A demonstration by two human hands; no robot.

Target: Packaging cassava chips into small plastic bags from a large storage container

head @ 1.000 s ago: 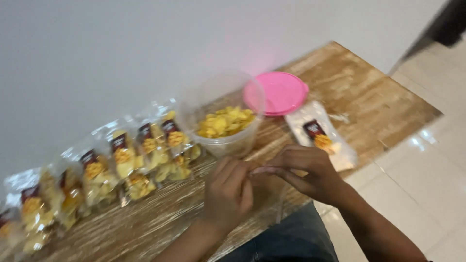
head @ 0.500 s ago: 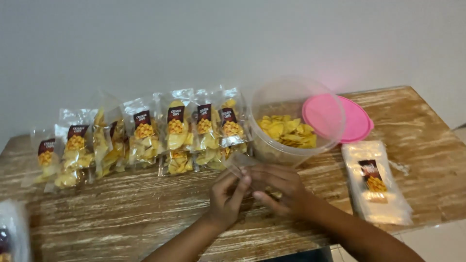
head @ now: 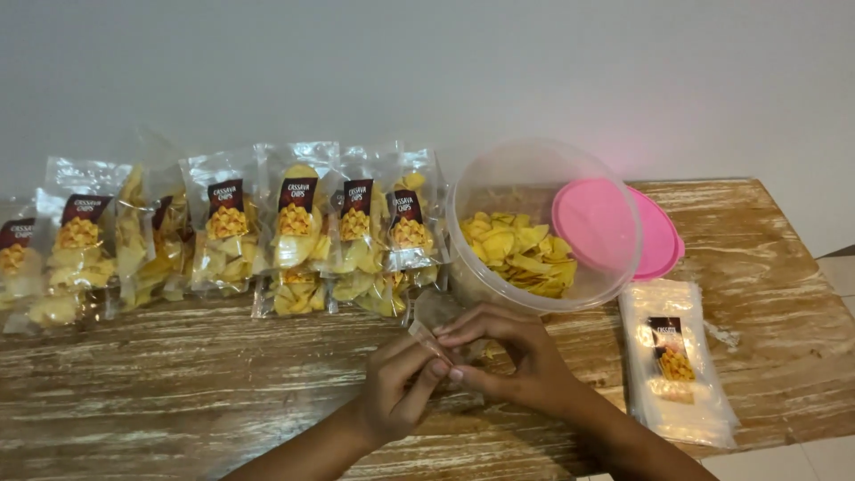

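My left hand (head: 399, 385) and my right hand (head: 503, 356) meet over the wooden table (head: 178, 392), both pinching one small empty clear plastic bag (head: 434, 319) at its edge. Just behind them stands a clear round tub (head: 534, 294) holding yellow chips (head: 521, 249). A pink lid (head: 655, 233) lies behind the tub on its right. A stack of empty labelled bags (head: 672, 361) lies flat to the right of my right hand.
Several filled, sealed chip bags (head: 294, 232) stand in a row along the white wall, from the far left up to the tub. The table's right edge (head: 828, 294) borders a tiled floor.
The view swung from tilted to level and shifted left. My hands stayed together on the small clear bag, now raised a little in front of the tub.
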